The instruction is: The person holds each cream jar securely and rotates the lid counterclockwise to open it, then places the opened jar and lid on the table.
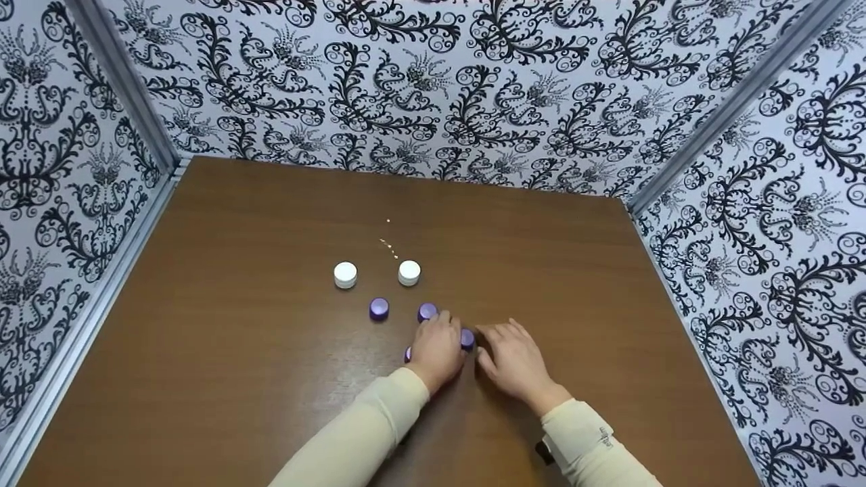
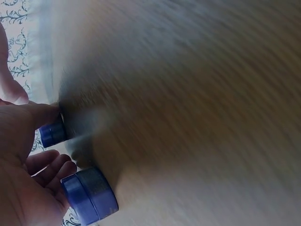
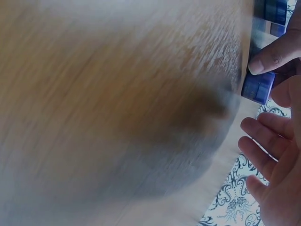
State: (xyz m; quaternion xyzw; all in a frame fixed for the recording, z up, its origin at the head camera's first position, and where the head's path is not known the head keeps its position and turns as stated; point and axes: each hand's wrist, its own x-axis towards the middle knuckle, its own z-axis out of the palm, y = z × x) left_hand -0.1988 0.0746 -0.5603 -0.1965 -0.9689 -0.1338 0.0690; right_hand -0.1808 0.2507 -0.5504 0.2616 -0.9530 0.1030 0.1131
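Note:
My left hand [image 1: 438, 346] reaches over a group of small purple lidded jars. Its thumb lies against one purple jar [image 1: 467, 339], which it appears to pinch; the far fingers are hidden. Behind that hand stands a second purple jar [image 1: 427, 311], partly covered. At its left side another jar [image 1: 408, 354] peeks out, seen larger beside the fingers as a purple jar [image 2: 89, 195] in the left wrist view. Just right of the pinched jar is my right hand [image 1: 517, 358], fingers spread loosely, holding nothing.
A separate purple jar [image 1: 379, 309] stands left of the group. Two white jars [image 1: 345, 275] stand farther back, with small pale specks [image 1: 388, 246] on the brown table [image 1: 270, 223] behind them. Patterned walls [image 1: 419, 88] enclose the back and sides.

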